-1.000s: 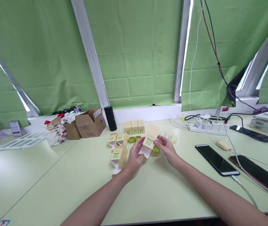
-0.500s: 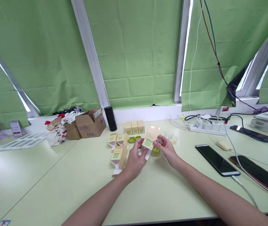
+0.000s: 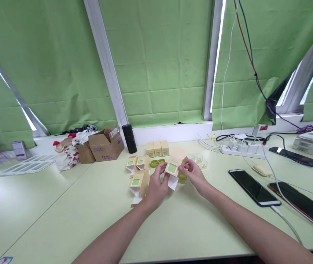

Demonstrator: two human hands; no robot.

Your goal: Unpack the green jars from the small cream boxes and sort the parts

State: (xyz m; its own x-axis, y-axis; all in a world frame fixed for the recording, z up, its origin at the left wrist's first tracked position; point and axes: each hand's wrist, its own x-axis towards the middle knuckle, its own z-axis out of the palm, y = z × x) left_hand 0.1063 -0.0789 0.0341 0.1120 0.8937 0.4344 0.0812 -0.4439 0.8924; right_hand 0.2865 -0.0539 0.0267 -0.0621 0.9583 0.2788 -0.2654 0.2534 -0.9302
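Both hands on small kraft carton (image 3: pixel 173 165), green label, print unreadable.
Left hand (image 3: pixel 156 185) fingers pinch its left edge; right hand (image 3: pixel 193 174) fingers clamp the right.

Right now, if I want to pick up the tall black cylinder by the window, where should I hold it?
Probably round its middle, coming from the front or the right. The black cylinder stands upright and round, and the brown cardboard box crowds its left side.

Near half of pale green tabletop (image 3: pixel 71 216) open. Tan cardboard cartons with green labels (image 3: pixel 139 182) crowd centre-left; black flat smartphone (image 3: pixel 253 187) and its white cable (image 3: pixel 284 220) block right.
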